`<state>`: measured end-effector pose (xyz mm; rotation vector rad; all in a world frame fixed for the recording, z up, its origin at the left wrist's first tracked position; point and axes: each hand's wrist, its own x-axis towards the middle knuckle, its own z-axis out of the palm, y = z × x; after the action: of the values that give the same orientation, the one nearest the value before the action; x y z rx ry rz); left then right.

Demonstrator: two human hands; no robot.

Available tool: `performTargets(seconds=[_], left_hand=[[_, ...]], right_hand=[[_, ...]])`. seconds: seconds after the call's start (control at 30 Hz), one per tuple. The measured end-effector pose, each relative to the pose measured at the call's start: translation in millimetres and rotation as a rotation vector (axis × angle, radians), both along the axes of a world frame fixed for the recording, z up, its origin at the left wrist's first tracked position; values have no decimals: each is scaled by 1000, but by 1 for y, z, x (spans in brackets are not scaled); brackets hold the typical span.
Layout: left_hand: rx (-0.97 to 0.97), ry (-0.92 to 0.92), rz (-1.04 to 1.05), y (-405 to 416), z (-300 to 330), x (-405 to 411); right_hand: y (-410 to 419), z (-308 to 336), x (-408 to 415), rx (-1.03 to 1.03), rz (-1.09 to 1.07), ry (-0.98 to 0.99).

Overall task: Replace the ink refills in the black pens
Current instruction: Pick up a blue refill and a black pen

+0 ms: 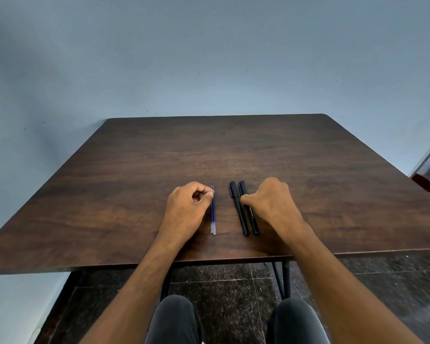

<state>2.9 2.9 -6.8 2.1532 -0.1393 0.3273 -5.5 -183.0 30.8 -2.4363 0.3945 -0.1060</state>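
- Left hand (186, 209) curled, fingertips pinching two blue refills (213, 214) near the worktop's (109, 194) front edge.
- Right hand (271, 202) curled, touching two black pens (241, 212); whether it gripped them was unclear.

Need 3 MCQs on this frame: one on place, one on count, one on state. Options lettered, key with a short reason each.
1. Where do the refills lie relative to the pens?
A. To their left
B. To their right
C. Across them

2. How many black pens are on the table?
A. One
B. Two
C. Four

3. What state are the pens in?
A. Apart in pieces
B. Lifted off the table
C. Whole, lying flat

Key:
1 A: the refills lie by the left hand, the pens by the right hand.
2 B: two black barrels lie side by side.
3 C: both pens rest whole on the wood, while the right hand's fingers touch the nearer one.
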Motion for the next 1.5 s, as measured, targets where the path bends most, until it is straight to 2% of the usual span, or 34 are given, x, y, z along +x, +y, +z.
performTargets(seconds=[0.27, 0.37, 0.53, 0.67, 0.73, 0.9, 1.0, 1.23, 1.5], left_hand=[[-11, 4, -16, 1, 1, -1], [-33, -11, -29, 0, 4, -4], [35, -54, -75, -5, 10, -4], [42, -66, -116, -11, 18, -6], [-46, -17, -163, -15, 24, -10], [-568, 250, -200, -26, 41, -15], [-781, 323, -181, -23, 45, -13], [-859, 341, -121, -9, 46, -11], [-958, 327, -114, -4, 51, -14]], right_hand=[[-3, 5, 2, 43, 2, 27], [-10, 5, -1, 135, 7, 4], [-16, 6, -9, 382, 95, -46], [-12, 13, -13, 457, 188, -39], [-9, 17, -13, 486, 227, -18], [-2, 27, -14, 552, 332, 40], [-1, 30, -14, 588, 365, 56], [3, 31, -14, 815, 350, 74], [16, 37, -18, 627, 518, 3]])
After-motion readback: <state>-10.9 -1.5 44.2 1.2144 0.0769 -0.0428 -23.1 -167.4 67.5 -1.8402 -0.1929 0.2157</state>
